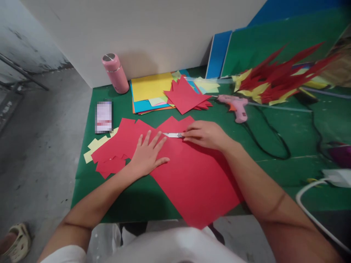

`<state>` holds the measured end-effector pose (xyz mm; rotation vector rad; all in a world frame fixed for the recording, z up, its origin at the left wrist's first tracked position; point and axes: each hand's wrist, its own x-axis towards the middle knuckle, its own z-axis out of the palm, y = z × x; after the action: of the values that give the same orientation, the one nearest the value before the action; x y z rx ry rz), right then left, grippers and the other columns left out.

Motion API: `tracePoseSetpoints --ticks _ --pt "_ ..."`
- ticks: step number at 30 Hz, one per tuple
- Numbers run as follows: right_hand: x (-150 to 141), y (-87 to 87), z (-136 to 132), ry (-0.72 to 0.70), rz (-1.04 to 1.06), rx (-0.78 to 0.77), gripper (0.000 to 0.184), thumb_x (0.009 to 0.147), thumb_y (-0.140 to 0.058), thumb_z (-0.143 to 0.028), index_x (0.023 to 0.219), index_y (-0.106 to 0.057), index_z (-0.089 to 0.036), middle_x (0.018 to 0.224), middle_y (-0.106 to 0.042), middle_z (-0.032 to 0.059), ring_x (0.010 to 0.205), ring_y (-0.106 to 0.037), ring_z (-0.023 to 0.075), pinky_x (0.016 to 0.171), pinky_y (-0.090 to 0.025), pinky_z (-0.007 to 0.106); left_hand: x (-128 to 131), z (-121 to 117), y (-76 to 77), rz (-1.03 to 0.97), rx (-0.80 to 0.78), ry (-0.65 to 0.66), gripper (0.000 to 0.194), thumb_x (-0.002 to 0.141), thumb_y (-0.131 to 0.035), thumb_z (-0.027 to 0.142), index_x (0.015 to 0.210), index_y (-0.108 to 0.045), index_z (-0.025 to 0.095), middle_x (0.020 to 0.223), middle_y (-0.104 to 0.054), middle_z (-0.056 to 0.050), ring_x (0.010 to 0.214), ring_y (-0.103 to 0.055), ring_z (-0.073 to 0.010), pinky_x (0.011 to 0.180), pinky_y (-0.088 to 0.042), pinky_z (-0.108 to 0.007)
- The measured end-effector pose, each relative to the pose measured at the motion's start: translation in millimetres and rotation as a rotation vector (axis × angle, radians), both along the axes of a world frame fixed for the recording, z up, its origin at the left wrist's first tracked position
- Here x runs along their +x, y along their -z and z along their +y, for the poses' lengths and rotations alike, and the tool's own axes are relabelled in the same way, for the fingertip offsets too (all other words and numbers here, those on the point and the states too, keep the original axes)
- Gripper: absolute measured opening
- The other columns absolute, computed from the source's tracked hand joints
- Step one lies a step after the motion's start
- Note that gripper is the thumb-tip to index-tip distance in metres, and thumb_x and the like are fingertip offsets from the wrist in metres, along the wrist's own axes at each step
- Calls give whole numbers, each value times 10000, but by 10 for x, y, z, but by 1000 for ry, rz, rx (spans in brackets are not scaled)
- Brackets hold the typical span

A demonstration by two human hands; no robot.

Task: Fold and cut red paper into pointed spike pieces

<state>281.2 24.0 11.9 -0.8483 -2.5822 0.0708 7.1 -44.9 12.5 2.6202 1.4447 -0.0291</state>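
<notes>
A large sheet of red paper (pixel 197 182) lies across the green table, its near corner hanging past the front edge. My left hand (pixel 149 153) presses flat on the red paper with fingers spread. In my right hand (pixel 203 135) is a utility knife (pixel 174 135), pinched between thumb and fingers. Its blade points left and lies against the paper, close to my left fingertips. Smaller red paper pieces (pixel 111 166) and pale yellow pieces (pixel 95 146) lie to the left. Most of the knife's handle is hidden by my right hand.
A pink bottle (pixel 116 75) and a phone (pixel 104 117) stand and lie at left. Behind are coloured sheets (pixel 152 87) topped by cut red paper (pixel 186 96). At right are a pink glue gun (pixel 236 106), a red-and-yellow paper flame (pixel 274 80) and a white cable (pixel 304 193).
</notes>
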Motion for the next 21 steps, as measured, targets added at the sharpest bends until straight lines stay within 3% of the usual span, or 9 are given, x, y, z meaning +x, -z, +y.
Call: tracePoseSetpoints --ticks 4,8,12,15,21 --pt "139 -77 -13 -27 -1 -65 258 955 -563 -382 935 -772 -233 922 -753 67 813 -672 183 679 -485 285 -4 3 80 -103 45 26 640 1032 -215 509 1499 -386 106 1610 -284 -163 1481 -298 -311 1174 -327 -503" --pt "138 -100 -21 -55 -22 -113 271 962 -550 -387 996 -775 -240 949 -754 63 830 -677 184 691 -490 280 -43 57 101 -135 55 -10 533 1046 -237 366 1448 -448 88 1581 -344 -179 1449 -364 -285 1172 -343 -468" --pt "92 -88 -39 -55 -44 -121 274 973 -540 -374 1068 -770 -258 978 -756 61 856 -677 188 707 -487 284 -51 93 33 -126 49 -115 492 1009 -384 448 1396 -529 180 1615 -278 -151 1512 -183 -363 1196 -244 -567" --pt "71 -85 -53 -40 -49 -122 282 977 -533 -374 1058 -775 -256 978 -754 73 863 -678 196 702 -486 290 -52 103 9 -108 23 -124 526 983 -429 499 1396 -534 191 1625 -243 -158 1515 -119 -406 1195 -204 -597" --pt "43 -95 -59 -49 -66 -134 291 987 -518 -363 1042 -778 -243 952 -747 79 842 -672 192 672 -460 280 -67 105 103 -66 49 -117 679 979 -379 563 1519 -363 151 1638 -204 -162 1519 -101 -399 1199 -186 -592"
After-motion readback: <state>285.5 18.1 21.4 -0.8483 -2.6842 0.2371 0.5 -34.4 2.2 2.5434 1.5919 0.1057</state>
